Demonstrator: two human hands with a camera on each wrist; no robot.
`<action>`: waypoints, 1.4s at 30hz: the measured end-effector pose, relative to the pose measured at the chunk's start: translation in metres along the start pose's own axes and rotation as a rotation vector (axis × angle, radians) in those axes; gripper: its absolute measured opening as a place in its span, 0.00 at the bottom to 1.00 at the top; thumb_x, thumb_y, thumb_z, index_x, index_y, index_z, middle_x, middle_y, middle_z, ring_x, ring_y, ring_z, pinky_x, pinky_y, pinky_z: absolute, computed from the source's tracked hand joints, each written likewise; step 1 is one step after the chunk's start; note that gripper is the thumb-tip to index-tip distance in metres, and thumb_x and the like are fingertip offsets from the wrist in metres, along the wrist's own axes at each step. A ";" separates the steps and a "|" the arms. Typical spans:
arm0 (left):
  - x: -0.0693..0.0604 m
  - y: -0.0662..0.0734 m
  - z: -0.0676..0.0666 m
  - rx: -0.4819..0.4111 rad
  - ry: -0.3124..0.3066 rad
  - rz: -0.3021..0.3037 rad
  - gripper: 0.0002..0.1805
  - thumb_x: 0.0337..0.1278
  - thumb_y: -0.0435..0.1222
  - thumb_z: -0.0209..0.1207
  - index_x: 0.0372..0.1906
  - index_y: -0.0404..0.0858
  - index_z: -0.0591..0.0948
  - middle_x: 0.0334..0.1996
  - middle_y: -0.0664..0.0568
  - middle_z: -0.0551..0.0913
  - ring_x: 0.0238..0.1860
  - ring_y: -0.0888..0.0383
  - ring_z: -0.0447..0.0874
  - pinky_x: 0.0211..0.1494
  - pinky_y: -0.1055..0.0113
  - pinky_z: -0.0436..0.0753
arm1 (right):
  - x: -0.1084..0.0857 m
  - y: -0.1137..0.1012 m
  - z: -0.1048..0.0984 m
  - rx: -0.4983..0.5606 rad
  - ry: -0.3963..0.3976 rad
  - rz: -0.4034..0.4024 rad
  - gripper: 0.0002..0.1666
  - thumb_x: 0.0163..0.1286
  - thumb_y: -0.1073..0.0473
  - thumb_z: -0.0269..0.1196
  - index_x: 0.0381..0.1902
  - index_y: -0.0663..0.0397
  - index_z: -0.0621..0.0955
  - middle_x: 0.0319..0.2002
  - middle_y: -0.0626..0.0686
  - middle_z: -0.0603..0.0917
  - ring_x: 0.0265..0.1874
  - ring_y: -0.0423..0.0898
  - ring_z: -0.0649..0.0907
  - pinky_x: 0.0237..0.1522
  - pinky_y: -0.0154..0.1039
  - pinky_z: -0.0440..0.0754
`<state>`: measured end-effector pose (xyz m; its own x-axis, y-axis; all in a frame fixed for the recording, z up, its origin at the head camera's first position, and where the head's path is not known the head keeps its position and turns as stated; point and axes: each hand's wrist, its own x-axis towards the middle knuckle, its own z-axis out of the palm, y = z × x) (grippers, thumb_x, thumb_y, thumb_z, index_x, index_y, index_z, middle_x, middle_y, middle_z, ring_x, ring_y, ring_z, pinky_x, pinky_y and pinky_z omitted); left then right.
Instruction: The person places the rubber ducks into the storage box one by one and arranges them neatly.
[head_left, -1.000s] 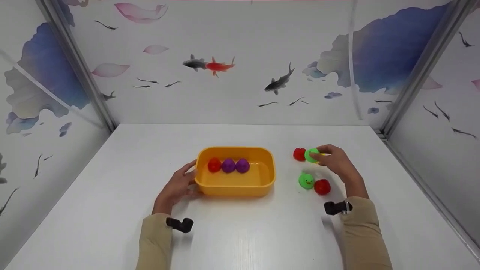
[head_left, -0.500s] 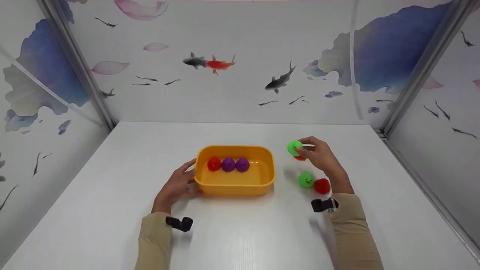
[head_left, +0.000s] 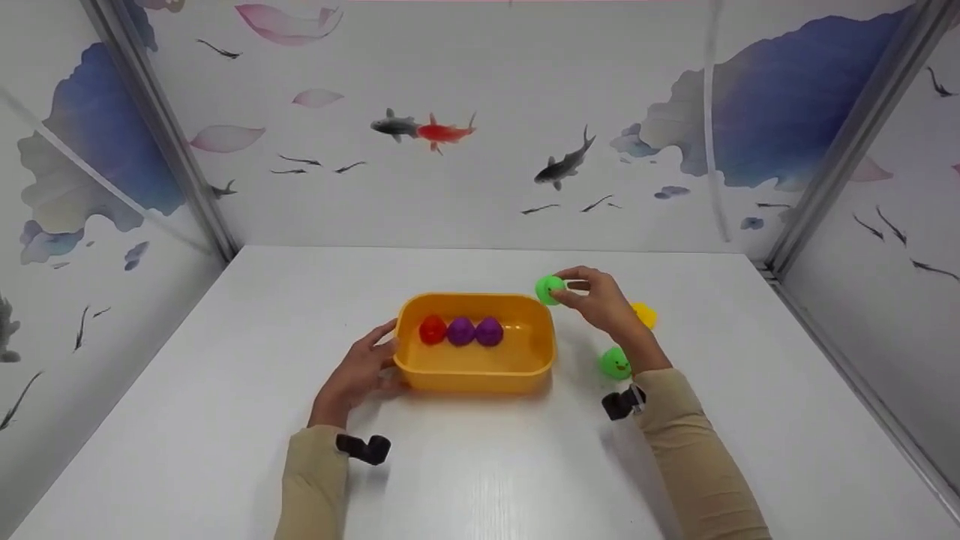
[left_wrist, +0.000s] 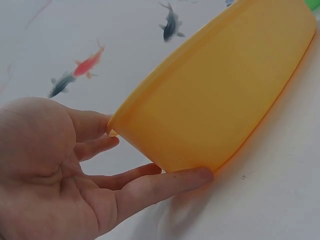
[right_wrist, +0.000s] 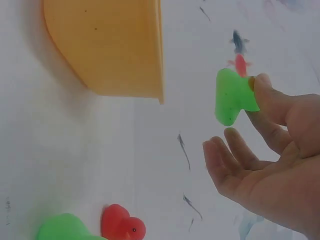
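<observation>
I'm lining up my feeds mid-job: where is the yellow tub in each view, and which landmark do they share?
Head: the yellow tub is just below picture centre.
Left wrist: the tub fills much of the upper right; the left hand touches it.
Right wrist: the tub is at upper left, cut off by the top edge.
Shared landmark: the red koi printed on the wall.

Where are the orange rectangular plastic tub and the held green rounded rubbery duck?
Orange rectangular plastic tub (head_left: 474,382): head view, near outer wall.
Held green rounded rubbery duck (right_wrist: 231,96): right wrist view, side facing camera.
</observation>
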<state>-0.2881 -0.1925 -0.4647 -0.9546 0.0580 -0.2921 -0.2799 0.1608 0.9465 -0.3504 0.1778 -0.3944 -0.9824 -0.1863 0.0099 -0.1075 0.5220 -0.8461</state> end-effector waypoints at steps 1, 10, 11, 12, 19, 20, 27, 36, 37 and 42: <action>-0.001 0.000 0.000 0.000 -0.005 0.004 0.29 0.79 0.44 0.46 0.79 0.56 0.58 0.74 0.44 0.67 0.67 0.44 0.75 0.55 0.55 0.87 | 0.001 0.001 0.002 0.003 -0.008 0.003 0.25 0.73 0.54 0.63 0.64 0.54 0.76 0.72 0.58 0.69 0.74 0.59 0.68 0.70 0.56 0.74; -0.002 0.001 0.000 0.008 -0.002 0.015 0.29 0.79 0.45 0.45 0.79 0.55 0.57 0.74 0.42 0.67 0.66 0.44 0.76 0.56 0.55 0.87 | 0.011 0.001 0.022 0.004 -0.081 0.094 0.24 0.71 0.55 0.65 0.63 0.51 0.78 0.73 0.56 0.69 0.75 0.59 0.66 0.72 0.56 0.71; -0.002 0.000 0.000 0.008 0.000 0.012 0.29 0.79 0.45 0.46 0.79 0.55 0.58 0.74 0.43 0.67 0.66 0.44 0.76 0.56 0.55 0.87 | 0.012 0.001 0.024 0.005 -0.089 0.103 0.24 0.71 0.55 0.65 0.63 0.51 0.78 0.73 0.57 0.69 0.75 0.59 0.66 0.72 0.55 0.72; -0.002 0.000 0.000 0.005 0.002 0.009 0.29 0.79 0.45 0.46 0.79 0.56 0.58 0.74 0.43 0.68 0.66 0.44 0.77 0.56 0.55 0.87 | 0.012 0.002 0.026 0.004 -0.097 0.111 0.24 0.71 0.54 0.65 0.63 0.51 0.78 0.73 0.57 0.68 0.75 0.59 0.66 0.72 0.55 0.72; -0.001 -0.001 0.000 0.003 -0.001 0.023 0.29 0.79 0.44 0.46 0.79 0.54 0.58 0.74 0.43 0.68 0.65 0.44 0.77 0.55 0.55 0.88 | 0.018 0.010 0.041 0.015 -0.123 0.173 0.24 0.71 0.53 0.64 0.63 0.51 0.78 0.68 0.58 0.74 0.68 0.57 0.74 0.69 0.49 0.76; 0.000 -0.001 0.000 0.003 0.001 0.021 0.29 0.79 0.44 0.46 0.79 0.54 0.58 0.74 0.43 0.69 0.65 0.44 0.77 0.54 0.55 0.88 | 0.018 0.012 0.042 0.012 -0.126 0.182 0.25 0.72 0.53 0.64 0.64 0.52 0.78 0.68 0.58 0.74 0.66 0.56 0.75 0.69 0.49 0.77; 0.001 -0.001 -0.001 0.007 0.009 0.001 0.29 0.78 0.46 0.47 0.78 0.57 0.59 0.74 0.45 0.68 0.66 0.45 0.76 0.55 0.56 0.87 | 0.020 0.016 0.051 -0.071 -0.144 0.153 0.25 0.72 0.56 0.64 0.63 0.57 0.78 0.70 0.60 0.72 0.64 0.56 0.74 0.70 0.48 0.76; -0.001 0.002 -0.002 -0.029 -0.016 0.036 0.28 0.79 0.43 0.45 0.79 0.53 0.58 0.74 0.41 0.67 0.67 0.42 0.75 0.56 0.51 0.87 | 0.022 0.011 0.062 -0.102 -0.121 0.112 0.22 0.70 0.60 0.65 0.60 0.63 0.80 0.65 0.63 0.77 0.62 0.55 0.76 0.67 0.47 0.79; -0.001 0.002 -0.002 -0.032 -0.013 0.030 0.28 0.79 0.43 0.45 0.79 0.54 0.58 0.74 0.41 0.67 0.67 0.43 0.75 0.56 0.52 0.87 | 0.022 0.011 0.063 -0.096 -0.115 0.124 0.22 0.70 0.61 0.65 0.59 0.62 0.80 0.64 0.62 0.78 0.60 0.54 0.77 0.66 0.47 0.79; 0.000 0.000 -0.002 -0.024 -0.009 0.021 0.28 0.79 0.44 0.46 0.78 0.54 0.59 0.74 0.42 0.67 0.67 0.43 0.75 0.55 0.53 0.87 | 0.022 0.011 0.069 -0.083 -0.120 0.185 0.22 0.70 0.59 0.65 0.60 0.60 0.80 0.63 0.61 0.78 0.57 0.52 0.77 0.67 0.47 0.78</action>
<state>-0.2885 -0.1945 -0.4645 -0.9593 0.0698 -0.2736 -0.2625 0.1362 0.9553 -0.3630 0.1219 -0.4400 -0.9618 -0.1766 -0.2090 0.0554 0.6222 -0.7809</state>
